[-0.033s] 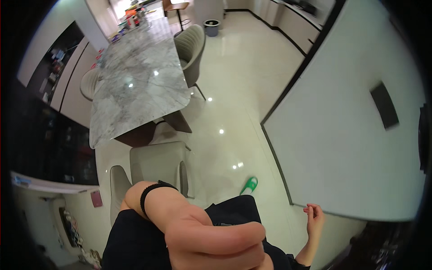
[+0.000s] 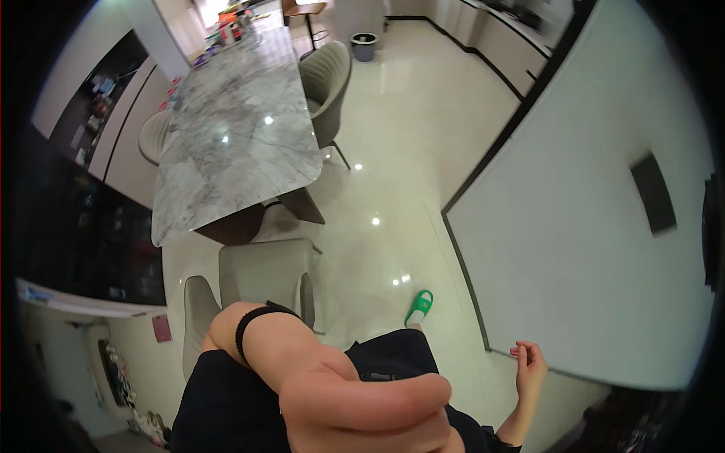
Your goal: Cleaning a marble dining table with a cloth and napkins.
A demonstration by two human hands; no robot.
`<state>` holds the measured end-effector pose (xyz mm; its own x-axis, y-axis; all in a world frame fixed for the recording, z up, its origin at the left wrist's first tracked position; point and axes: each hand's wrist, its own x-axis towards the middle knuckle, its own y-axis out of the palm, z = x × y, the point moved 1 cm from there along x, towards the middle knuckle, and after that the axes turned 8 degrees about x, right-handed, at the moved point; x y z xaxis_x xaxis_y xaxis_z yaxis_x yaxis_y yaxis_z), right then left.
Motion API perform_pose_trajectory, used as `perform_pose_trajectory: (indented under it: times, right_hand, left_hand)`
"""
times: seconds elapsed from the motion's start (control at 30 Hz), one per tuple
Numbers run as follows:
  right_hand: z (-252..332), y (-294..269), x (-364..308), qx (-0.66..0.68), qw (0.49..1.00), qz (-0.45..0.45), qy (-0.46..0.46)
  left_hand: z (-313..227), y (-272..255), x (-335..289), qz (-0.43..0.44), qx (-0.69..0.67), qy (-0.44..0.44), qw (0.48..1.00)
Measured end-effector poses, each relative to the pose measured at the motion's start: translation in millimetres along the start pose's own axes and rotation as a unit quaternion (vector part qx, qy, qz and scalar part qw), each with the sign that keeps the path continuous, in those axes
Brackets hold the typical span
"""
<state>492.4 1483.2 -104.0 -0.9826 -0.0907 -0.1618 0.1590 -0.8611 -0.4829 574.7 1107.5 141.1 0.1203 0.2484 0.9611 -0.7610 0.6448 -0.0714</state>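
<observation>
Head: right hand (image 2: 529, 366) fingers near wall (image 2: 589, 249).

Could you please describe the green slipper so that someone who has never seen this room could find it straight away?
Start at the long grey marble table and follow the glossy cream floor toward the person, along the dark base line of the white wall. The green slipper sits on a foot just above the person's dark clothing. It is the only bright green thing on the floor; the nearby chairs are pale grey.
</observation>
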Motion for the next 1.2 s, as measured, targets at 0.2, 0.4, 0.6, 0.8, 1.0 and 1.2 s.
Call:
perform_pose_trajectory:
  times: [0.2, 0.4, 0.6, 0.8, 1.0, 1.2]
  right_hand:
    - [78.1, 52.9, 214.1, -0.052, 0.989, 0.118, -0.068]
    - [171.7, 138.2, 386.2, -0.039, 0.957, 0.250, -0.143]
    - [256.4, 247.2, 516.0, -0.018, 0.924, 0.345, -0.162]
    - [332.4, 298.9, 639.9, -0.052, 0.947, 0.274, -0.159]
    - [372.2, 329.7, 795.5, 0.034, 0.976, 0.170, -0.135]
    - [383.8, 361.3, 968.1, -0.006, 0.988, 0.123, -0.092]
  left_hand:
    - [75.3, 74.1, -9.3, 0.084, 0.083, -0.256, 0.959]
    - [205.4, 128.2, -33.7, 0.042, 0.185, -0.181, 0.965]
    - [346.0, 140.7, -87.2, 0.203, 0.181, -0.160, 0.949]
    - [561.0, 216.1, -163.1, 0.333, 0.139, -0.181, 0.915]
    - [760.6, 295.3, -284.5, 0.625, 0.038, -0.252, 0.738]
    - [896.0, 351.8, -428.3, 0.728, 0.003, -0.376, 0.574]
